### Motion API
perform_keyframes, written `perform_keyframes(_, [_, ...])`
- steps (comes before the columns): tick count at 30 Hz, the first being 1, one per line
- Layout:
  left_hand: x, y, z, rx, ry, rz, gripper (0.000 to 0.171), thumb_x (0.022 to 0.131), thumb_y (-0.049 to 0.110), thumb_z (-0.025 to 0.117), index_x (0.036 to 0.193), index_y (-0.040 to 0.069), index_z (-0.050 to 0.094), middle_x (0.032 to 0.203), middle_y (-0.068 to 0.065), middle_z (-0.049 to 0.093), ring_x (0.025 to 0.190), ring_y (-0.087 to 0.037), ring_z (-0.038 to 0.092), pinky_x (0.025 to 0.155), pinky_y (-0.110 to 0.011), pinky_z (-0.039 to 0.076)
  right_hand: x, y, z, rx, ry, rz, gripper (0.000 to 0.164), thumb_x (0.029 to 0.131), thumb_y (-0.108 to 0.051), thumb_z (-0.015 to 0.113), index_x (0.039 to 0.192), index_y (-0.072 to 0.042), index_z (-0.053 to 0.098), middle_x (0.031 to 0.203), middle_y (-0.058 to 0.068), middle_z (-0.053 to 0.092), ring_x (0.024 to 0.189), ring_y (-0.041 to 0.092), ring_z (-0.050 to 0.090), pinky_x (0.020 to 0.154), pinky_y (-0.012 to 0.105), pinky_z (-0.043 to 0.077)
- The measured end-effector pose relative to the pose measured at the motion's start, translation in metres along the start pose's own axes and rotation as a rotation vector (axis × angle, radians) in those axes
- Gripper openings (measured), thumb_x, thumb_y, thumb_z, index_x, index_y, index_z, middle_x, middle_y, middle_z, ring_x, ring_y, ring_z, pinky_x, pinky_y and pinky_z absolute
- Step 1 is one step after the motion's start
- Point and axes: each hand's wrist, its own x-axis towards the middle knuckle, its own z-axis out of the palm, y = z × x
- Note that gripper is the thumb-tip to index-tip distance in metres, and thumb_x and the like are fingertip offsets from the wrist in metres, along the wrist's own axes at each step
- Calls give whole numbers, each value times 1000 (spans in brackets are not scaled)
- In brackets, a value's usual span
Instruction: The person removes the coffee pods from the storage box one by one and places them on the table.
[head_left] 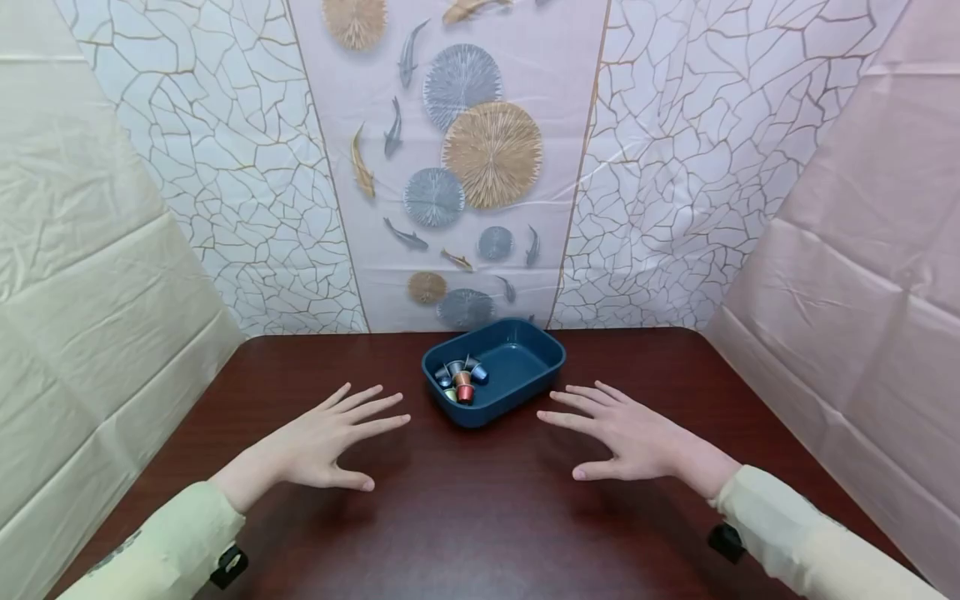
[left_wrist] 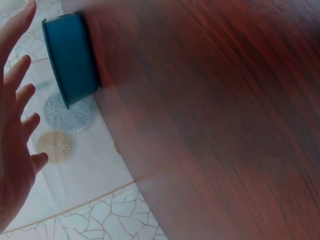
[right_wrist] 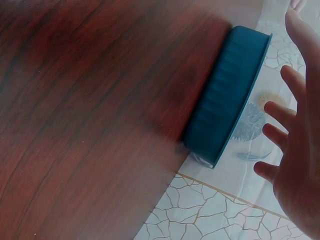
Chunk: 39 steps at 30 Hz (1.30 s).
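Observation:
A dark blue rectangular tray (head_left: 517, 398) sits at an angle near the table's back edge. Several coffee capsules lie heaped in its left end, among them a red capsule (head_left: 465, 392) and a blue capsule (head_left: 477, 372). To the left of the tray, my left hand (head_left: 326, 442) hovers over the table with fingers spread, holding nothing. On the other side my right hand (head_left: 630, 433) is spread the same way, its fingertips close to the tray's right side. Both wrist views show the tray's outer wall (left_wrist: 75, 60) (right_wrist: 227, 95) beyond the fingers; the capsules are hidden there.
The dark red-brown wooden table (head_left: 480, 517) extends in front of the tray. Behind it hangs a patterned cloth (head_left: 450, 250), with pale cloth walls at the left (head_left: 90, 250) and right (head_left: 847, 275). A black wrist strap (head_left: 228, 567) shows under the left sleeve.

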Motion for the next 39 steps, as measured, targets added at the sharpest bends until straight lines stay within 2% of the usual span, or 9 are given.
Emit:
perform_keyframes(9, [11, 5, 1, -3, 8, 2, 80, 84, 58, 68, 153, 34, 36, 163, -1, 31, 152, -34, 26, 117, -69, 17, 8, 0, -3, -5, 12, 0, 75, 89, -75, 45, 154, -42, 28, 160, 1, 37, 149, 27, 33, 120, 61, 24])
perform_keyframes(16, [24, 9, 5, 3, 7, 23, 77, 87, 57, 67, 153, 33, 36, 162, -2, 33, 151, -33, 27, 118, -67, 17, 16, -1, -3, 18, 24, -13, 74, 90, -73, 47, 154, -40, 30, 158, 4, 40, 147, 28, 36, 118, 62, 26])
perform_keyframes(23, [40, 11, 9, -32, 5, 18, 76, 88, 54, 67, 153, 30, 37, 162, -1, 32, 151, -32, 27, 120, -64, 17, 23, 2, -4, 43, 38, -11, 74, 91, -71, 48, 154, -38, 31, 157, 6, 41, 147, 28, 36, 118, 62, 26])
perform_keyframes(30, [52, 10, 16, -63, 8, 33, 74, 89, 52, 67, 153, 28, 38, 160, -5, 37, 148, -32, 32, 119, -65, 21, 29, 2, -3, 80, 9, 10, 74, 90, -73, 45, 154, -41, 28, 160, 4, 37, 148, 29, 33, 120, 59, 25])
perform_keyframes(35, [60, 10, 17, -49, 35, 59, 73, 89, 49, 68, 152, 25, 40, 157, -7, 41, 146, -33, 36, 117, -66, 25, 33, 5, -5, 59, 24, 12, 74, 90, -75, 43, 154, -43, 26, 160, 3, 37, 147, 28, 34, 120, 58, 26])
perform_keyframes(39, [66, 12, 18, -73, 22, 58, 72, 90, 49, 67, 152, 24, 40, 157, -7, 40, 146, -32, 35, 118, -66, 23, 36, 5, -6, 52, 39, 9, 74, 90, -74, 44, 155, -42, 27, 159, 1, 37, 146, 26, 35, 120, 57, 27])
